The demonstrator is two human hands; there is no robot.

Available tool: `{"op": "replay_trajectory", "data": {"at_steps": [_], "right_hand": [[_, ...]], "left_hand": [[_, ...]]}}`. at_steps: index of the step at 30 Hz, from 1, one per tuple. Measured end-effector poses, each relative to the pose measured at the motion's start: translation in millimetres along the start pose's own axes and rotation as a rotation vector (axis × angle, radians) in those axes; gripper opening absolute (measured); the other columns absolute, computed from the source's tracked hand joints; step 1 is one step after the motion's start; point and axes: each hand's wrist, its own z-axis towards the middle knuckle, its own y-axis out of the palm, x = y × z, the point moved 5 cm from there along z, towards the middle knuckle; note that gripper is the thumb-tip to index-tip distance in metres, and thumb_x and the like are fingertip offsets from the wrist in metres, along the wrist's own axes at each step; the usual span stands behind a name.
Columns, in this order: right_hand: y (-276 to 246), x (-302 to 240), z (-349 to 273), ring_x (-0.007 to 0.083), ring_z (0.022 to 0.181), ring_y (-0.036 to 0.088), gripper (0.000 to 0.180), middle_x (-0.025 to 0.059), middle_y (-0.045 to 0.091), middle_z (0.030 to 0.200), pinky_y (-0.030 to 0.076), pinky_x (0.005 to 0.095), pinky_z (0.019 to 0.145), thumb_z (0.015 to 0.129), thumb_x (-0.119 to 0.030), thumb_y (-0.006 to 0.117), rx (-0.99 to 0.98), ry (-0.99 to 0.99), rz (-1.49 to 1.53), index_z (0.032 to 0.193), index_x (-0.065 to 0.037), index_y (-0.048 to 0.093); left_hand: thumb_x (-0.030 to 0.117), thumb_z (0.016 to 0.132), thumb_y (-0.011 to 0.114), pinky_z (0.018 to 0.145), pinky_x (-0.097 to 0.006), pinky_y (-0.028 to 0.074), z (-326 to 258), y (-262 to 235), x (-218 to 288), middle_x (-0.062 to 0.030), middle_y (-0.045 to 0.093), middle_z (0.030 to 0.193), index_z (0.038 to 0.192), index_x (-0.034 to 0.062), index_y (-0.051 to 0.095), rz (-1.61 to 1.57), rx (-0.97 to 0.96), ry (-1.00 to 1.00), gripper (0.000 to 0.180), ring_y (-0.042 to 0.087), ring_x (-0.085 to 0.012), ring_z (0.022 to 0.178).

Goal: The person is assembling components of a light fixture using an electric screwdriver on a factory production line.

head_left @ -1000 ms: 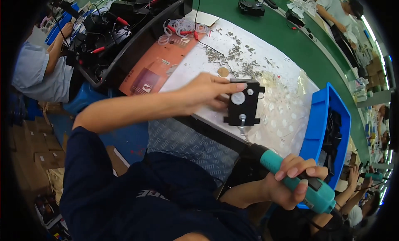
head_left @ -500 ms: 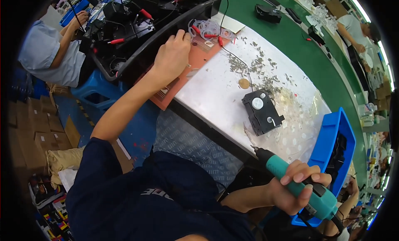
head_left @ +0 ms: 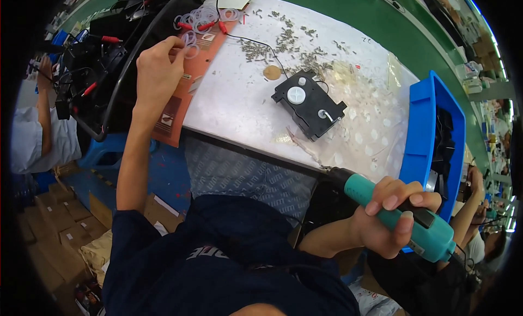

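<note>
My left hand (head_left: 158,71) is over the orange-brown card (head_left: 173,117), thumb and forefinger closed at the edge of a clear, flexible ring (head_left: 191,52). Just beyond lies a pile of similar rings (head_left: 202,16), with red-sleeved clips among them. My right hand (head_left: 395,215) is wrapped round a teal electric screwdriver (head_left: 362,188); its bit points left at the table's front edge. Between my hands, a black plastic box-shaped unit (head_left: 309,105) with a white round knob and a small metal crank rests on the white work surface. A thin black wire runs from it to a red clip (head_left: 222,27).
Many small screws (head_left: 289,41) lie scattered beyond the unit, near a round tan disc (head_left: 272,72). A blue bin (head_left: 419,120) with black parts stands at right. A black crate (head_left: 117,93) of wired parts is at left. Other people work on both sides.
The view has shifted, moving the table scene left in the picture. My left hand has drawn back slightly from the ring pile, with a ring at its fingertips. My right hand keeps the screwdriver.
</note>
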Motion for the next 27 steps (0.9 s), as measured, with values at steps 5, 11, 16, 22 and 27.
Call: {"op": "replay_trajectory", "data": {"at_steps": [5, 11, 16, 22, 27], "right_hand": [[-1, 2, 2, 0.0180, 0.047, 0.052, 0.031, 0.0157, 0.057, 0.074, 0.044, 0.0259, 0.044, 0.079, -0.010, 0.060, -0.025, 0.103, 0.018, 0.101, 0.002, 0.041], [23, 32, -5, 0.0203, 0.075, 0.063, 0.035, 0.0176, 0.063, 0.098, 0.051, 0.0266, 0.068, 0.069, 0.011, 0.071, -0.092, 0.537, -0.483, 0.099, 0.004, 0.054], [27, 62, -28, 0.0187, 0.087, 0.067, 0.029, 0.0179, 0.067, 0.103, 0.050, 0.0275, 0.078, 0.069, 0.003, 0.074, -0.200, 0.481, -0.715, 0.094, 0.004, 0.060], [35, 74, -39, 0.0192, 0.094, 0.064, 0.040, 0.0254, 0.061, 0.119, 0.049, 0.0270, 0.082, 0.067, 0.004, 0.075, -0.364, 0.316, -0.840, 0.102, 0.003, 0.057], [35, 75, -40, 0.0204, 0.097, 0.064, 0.041, 0.0250, 0.060, 0.120, 0.049, 0.0288, 0.083, 0.066, 0.005, 0.075, -0.364, 0.343, -0.828, 0.103, 0.003, 0.057]], "left_hand": [[0.004, 0.083, 0.064, 0.066, -0.029, 0.053, -1, -1, 14, -0.0156, 0.070, 0.082, 0.098, -0.0014, 0.069, -0.068, 0.073, -0.047, 0.017, 0.069, -0.0205, 0.070], [0.005, 0.082, 0.066, 0.064, -0.024, 0.053, -1, 54, 91, -0.0092, 0.071, 0.082, 0.096, -0.0018, 0.071, -0.803, -0.390, -0.109, 0.016, 0.066, -0.0132, 0.068], [0.009, 0.082, 0.067, 0.056, -0.023, 0.049, 5, 91, 102, -0.0081, 0.069, 0.074, 0.092, -0.0030, 0.071, -0.879, -0.601, -0.135, 0.016, 0.062, -0.0090, 0.063], [0.010, 0.083, 0.067, 0.055, -0.022, 0.047, 2, 103, 96, -0.0060, 0.067, 0.071, 0.094, -0.0031, 0.071, -0.973, -0.647, -0.223, 0.018, 0.060, -0.0083, 0.061], [0.011, 0.083, 0.068, 0.054, -0.021, 0.047, -5, 107, 95, -0.0056, 0.067, 0.071, 0.095, -0.0038, 0.071, -1.254, -0.656, -0.383, 0.020, 0.059, -0.0074, 0.060]]}}
